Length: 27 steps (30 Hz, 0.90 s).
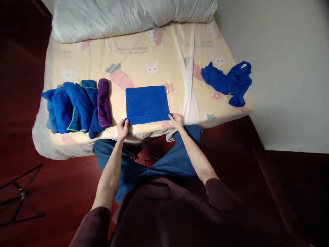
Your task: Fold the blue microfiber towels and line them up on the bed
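Note:
A blue towel [147,101] lies flat on the bed in front of me, its near edge turned up in a narrow fold. My left hand [122,129] pinches the near left corner of that fold. At the near right corner, my right hand [176,121] grips the fold between thumb and fingers. A small white tag sticks out at the towel's far right side. To the left rests a pile of rolled or folded blue towels [61,108], some with green edging, beside a rolled purple towel [104,103].
A crumpled blue cloth [228,80] lies on the right of the bed [154,51]. A pale rolled quilt [123,17] spans the far side, and white straps [189,68] cross the sheet. On the floor at left stand black metal legs [22,195]. A wall rises at right.

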Motion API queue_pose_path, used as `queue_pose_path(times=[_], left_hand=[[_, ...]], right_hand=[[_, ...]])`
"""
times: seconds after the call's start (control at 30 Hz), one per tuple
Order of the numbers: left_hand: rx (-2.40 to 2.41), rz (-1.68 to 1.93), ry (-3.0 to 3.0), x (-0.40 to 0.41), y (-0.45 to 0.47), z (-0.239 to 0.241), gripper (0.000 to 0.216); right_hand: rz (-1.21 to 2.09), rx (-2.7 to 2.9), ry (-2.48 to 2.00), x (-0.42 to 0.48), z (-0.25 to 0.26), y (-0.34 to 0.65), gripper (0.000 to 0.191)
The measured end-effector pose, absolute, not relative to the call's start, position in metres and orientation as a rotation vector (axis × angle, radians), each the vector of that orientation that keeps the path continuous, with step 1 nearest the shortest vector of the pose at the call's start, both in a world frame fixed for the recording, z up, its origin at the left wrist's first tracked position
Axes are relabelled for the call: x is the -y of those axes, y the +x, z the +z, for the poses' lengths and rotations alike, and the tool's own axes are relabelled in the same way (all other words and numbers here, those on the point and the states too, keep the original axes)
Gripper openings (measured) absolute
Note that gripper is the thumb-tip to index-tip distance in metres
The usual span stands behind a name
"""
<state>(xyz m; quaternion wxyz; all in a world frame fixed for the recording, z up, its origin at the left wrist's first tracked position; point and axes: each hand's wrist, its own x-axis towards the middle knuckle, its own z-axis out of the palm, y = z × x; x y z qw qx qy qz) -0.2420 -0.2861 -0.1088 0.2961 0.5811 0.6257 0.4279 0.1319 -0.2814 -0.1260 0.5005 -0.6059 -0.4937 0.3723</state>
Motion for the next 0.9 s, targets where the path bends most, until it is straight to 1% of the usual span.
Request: queue_pose_path(times=[0.07, 0.13, 0.3, 0.47, 0.63, 0.8, 0.9], left_hand=[[-1.679, 1.154, 1.564, 0.285, -0.239, -0.108, 0.037], [-1.689, 1.164, 1.579, 0.284, -0.236, -0.108, 0.039], [-1.725, 1.142, 1.545, 0.285, -0.233, -0.109, 0.040], [-1.729, 1.195, 1.465, 0.285, -0.234, -0.112, 0.033], [-1.784, 1.242, 1.451, 0.286, -0.233, -0.117, 0.030], [-1.891, 1.236, 1.477, 0.289, -0.227, -0.122, 0.031], [-1.955, 1.197, 1.537, 0.290, -0.223, -0.125, 0.033]], right_hand=[[0.837, 1.227, -1.466, 0.280, -0.128, 0.129, 0.062], [0.783, 1.245, -1.495, 0.279, -0.129, 0.125, 0.063], [0.721, 1.232, -1.529, 0.278, -0.131, 0.117, 0.061], [0.643, 1.201, -1.515, 0.277, -0.134, 0.112, 0.058], [0.596, 1.159, -1.632, 0.277, -0.139, 0.105, 0.054], [0.370, 1.156, -1.791, 0.279, -0.147, 0.098, 0.051], [0.292, 1.160, -1.838, 0.279, -0.150, 0.095, 0.051]])
